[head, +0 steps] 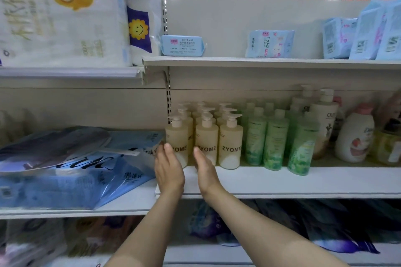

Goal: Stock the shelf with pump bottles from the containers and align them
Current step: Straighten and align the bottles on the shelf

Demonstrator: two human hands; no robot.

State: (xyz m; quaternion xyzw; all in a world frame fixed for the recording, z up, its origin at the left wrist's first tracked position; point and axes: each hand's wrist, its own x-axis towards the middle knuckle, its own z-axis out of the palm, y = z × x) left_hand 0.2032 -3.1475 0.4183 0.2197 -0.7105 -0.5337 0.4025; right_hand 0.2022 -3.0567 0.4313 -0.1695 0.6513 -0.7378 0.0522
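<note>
I am bracketing the front-left pump bottle (176, 141) on the shelf (282, 182) with my left hand (168, 169) and right hand (205, 169), fingers straight, holding nothing. Pushing unevenly could be tipping it into the rows behind.

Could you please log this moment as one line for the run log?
phase: aligning | left hand: open by front-left ZYOME bottle | right hand: open by front-middle ZYOME bottle | shelf: stocked
</note>
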